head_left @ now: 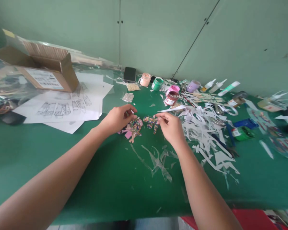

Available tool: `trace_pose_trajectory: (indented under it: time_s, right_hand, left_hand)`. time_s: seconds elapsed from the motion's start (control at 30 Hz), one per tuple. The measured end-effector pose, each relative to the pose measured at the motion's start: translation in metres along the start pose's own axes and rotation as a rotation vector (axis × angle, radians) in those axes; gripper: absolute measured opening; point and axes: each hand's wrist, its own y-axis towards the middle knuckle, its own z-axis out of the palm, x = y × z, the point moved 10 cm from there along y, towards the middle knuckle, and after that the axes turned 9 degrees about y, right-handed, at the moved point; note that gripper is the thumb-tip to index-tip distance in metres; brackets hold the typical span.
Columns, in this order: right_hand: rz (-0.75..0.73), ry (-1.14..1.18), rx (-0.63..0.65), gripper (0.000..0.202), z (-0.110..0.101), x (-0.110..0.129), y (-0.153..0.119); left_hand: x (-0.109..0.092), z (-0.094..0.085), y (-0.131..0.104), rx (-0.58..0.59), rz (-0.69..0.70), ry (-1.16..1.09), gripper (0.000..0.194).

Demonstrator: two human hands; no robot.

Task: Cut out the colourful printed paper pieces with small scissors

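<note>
My left hand [118,118] rests over a small heap of colourful patterned scraps [132,129], pink, blue and orange. Its fingers are curled, with a gap showing between thumb and fingertips, and the thumb is close to the heap. My right hand [172,127] pinches the right end of a patterned scrap [150,121] between thumb and fingers. That scrap lies just right of the heap, with several small parts bunched together. Closer to me, clear plastic offcuts [159,163] are scattered on the green table [105,185].
White paper strips [206,134] are heaped to the right, beside scissors and a green tube [243,133]. Paint jars [172,98] and a phone [129,74] stand along the wall. Printed sheets [62,107] and an open cardboard box [46,75] occupy the left.
</note>
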Motion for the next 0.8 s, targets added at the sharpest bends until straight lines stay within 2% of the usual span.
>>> trace_pose_trajectory:
  time_s: [0.07, 0.2, 0.33, 0.4, 0.47, 0.57, 0.63, 0.7, 0.73, 0.8]
  right_hand:
    - [0.002, 0.01, 0.023, 0.022, 0.004, -0.001, -0.001]
    - [-0.009, 0.027, 0.15, 0.02, 0.018, 0.003, -0.005]
    - [-0.055, -0.332, 0.112, 0.021, 0.014, 0.014, -0.01]
    - [-0.007, -0.493, 0.114, 0.026, 0.016, 0.014, -0.013]
    - [0.003, -0.584, 0.15, 0.028, 0.026, 0.018, -0.016]
    - [-0.07, -0.549, 0.214, 0.027, 0.052, 0.033, -0.021]
    - [-0.129, -0.443, 0.254, 0.023, 0.067, 0.043, -0.022]
    - [-0.17, -0.306, 0.271, 0.027, 0.071, 0.047, -0.019]
    - [-0.171, -0.241, 0.264, 0.031, 0.067, 0.046, -0.015]
    - [-0.141, -0.163, 0.203, 0.038, 0.045, 0.038, 0.0]
  left_hand:
    - [-0.003, -0.002, -0.002, -0.019, 0.017, 0.003, 0.018]
    - [0.004, -0.022, -0.003, -0.192, -0.046, -0.116, 0.021]
    - [0.03, -0.034, -0.005, -0.328, -0.253, -0.492, 0.022]
    - [0.036, -0.026, -0.005, -0.3, -0.319, -0.747, 0.017]
    - [0.032, -0.01, -0.006, -0.19, -0.332, -0.928, 0.012]
    - [0.025, 0.011, -0.009, -0.079, -0.332, -0.985, 0.01]
    - [0.024, 0.019, -0.01, -0.109, -0.344, -0.97, 0.011]
    - [0.022, 0.022, -0.01, -0.16, -0.338, -1.014, 0.012]
    - [0.019, 0.021, -0.009, -0.187, -0.328, -1.065, 0.011]
    - [0.015, 0.014, -0.007, -0.245, -0.308, -1.196, 0.01]
